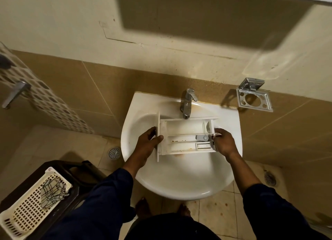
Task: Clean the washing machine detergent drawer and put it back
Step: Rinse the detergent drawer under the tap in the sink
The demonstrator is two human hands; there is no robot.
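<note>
Head view: I hold the white detergent drawer (186, 136) level over the washbasin (179, 178), just below the tap (187, 103). My left hand (150, 141) clasps its front panel; my right hand (223, 142) pinches the rear end.

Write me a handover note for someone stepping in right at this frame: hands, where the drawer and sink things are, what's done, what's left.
Left hand: gripping the detergent drawer at its front-panel end.
Right hand: gripping the drawer's opposite end.
Drawer: out of the machine, held level over the white sink, open side up, just below the tap.
Done: drawer removed and brought to the sink.
Left: no water can be seen running; brown residue still shows along the middle divider and front compartment. Rinse and scrub it, then refit it in the washing machine, which is not in view.
</note>
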